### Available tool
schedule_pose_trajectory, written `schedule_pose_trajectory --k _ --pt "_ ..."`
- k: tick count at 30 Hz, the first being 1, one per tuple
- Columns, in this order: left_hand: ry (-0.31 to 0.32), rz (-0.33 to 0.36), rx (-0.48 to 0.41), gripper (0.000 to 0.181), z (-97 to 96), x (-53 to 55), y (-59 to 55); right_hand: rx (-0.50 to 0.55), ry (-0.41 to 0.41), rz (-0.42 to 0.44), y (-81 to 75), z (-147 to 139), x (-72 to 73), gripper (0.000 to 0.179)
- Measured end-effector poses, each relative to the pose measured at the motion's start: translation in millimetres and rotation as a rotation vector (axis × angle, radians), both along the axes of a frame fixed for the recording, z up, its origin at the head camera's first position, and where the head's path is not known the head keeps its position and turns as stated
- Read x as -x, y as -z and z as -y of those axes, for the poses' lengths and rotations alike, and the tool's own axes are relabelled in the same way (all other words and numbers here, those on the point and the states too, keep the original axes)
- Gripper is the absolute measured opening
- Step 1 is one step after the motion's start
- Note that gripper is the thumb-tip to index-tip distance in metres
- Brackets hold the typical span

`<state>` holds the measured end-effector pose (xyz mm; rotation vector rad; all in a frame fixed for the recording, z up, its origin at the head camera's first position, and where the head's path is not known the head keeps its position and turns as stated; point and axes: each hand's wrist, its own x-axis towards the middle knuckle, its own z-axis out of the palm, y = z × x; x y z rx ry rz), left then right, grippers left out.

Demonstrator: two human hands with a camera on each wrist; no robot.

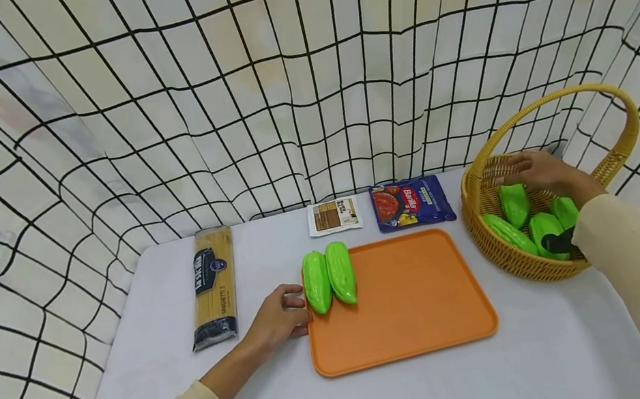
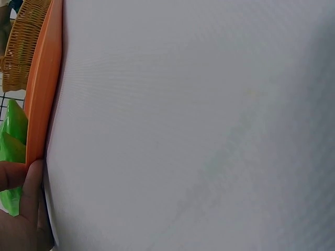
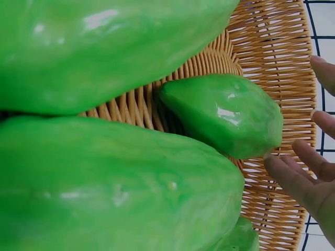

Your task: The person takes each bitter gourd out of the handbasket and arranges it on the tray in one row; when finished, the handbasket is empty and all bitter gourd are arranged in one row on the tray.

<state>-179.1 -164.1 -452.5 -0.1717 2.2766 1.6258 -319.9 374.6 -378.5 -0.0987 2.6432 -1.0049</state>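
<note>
My left hand (image 1: 278,316) grips the left edge of the orange tray (image 1: 409,296); in the left wrist view its fingers (image 2: 32,183) lie at the tray's corner. Two long, glossy green papaya-like fruits (image 1: 328,277) lie side by side on the tray, close to that hand. Over the wicker basket (image 1: 491,246) on the right, my right hand (image 1: 539,170) reaches in with fingers spread and nothing held. Several more green fruits fill the basket. One smaller fruit (image 3: 225,115) sits by the basket wall, its blunt end right at my right fingertips (image 3: 282,170).
A pack of spaghetti (image 1: 213,288) lies left of the tray. Behind the tray are a small white-and-brown packet (image 1: 335,216) and a blue Barilla pouch (image 1: 411,202). The basket's tall handle (image 1: 565,92) arches above my right hand. A black-grid white backdrop (image 1: 327,81) encloses the table.
</note>
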Motion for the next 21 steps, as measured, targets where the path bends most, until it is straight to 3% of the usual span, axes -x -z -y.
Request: schedule_pose_trajectory --k 12,21 --pt "-0.011 0.002 0.003 0.059 -1.0 0.9 -1.8 -0.015 -0.038 0.034 7.3 -1.1 5.5 0.086" --pt "-0.007 0.001 -0.001 0.058 -0.1 -0.9 -1.9 -0.118 -0.085 0.025 6.3 -1.0 -0.7 0.093"
